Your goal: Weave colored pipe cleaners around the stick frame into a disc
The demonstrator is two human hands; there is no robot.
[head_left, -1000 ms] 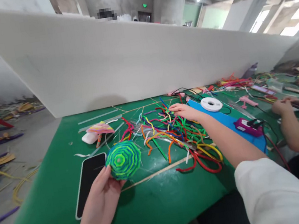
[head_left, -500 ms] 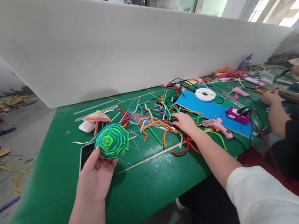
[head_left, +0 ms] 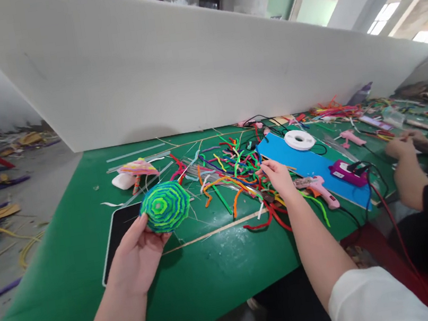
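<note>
My left hand (head_left: pixel 141 252) grips a round, slightly domed disc (head_left: pixel 165 207) by its lower left edge. Rings of green and blue pipe cleaner make up its surface. Over the tangled pile of colourful pipe cleaners (head_left: pixel 234 165), my right hand (head_left: pixel 278 175) is closed in a pinch. A dark blue pipe cleaner shows at its fingertips, partly hidden by the fingers. Behind the disc stands a small pink and yellow umbrella shape (head_left: pixel 138 167) with a striped stem, beside a white rounded object (head_left: pixel 123 181). A black tablet-like panel (head_left: pixel 118 234) lies partly under my left hand.
Right of the pile lie a pink glue gun (head_left: pixel 323 192), a blue board (head_left: pixel 299 164), a white spool (head_left: pixel 299 140) and a purple power block (head_left: pixel 348 172) with cables. A white partition (head_left: pixel 205 76) borders the green table (head_left: pixel 222 266). Another person's hands (head_left: pixel 403 148) work at the right.
My right hand has shifted slightly right and its fingers have come together in a pinch. The disc stays in my left hand. The view has turned a little.
</note>
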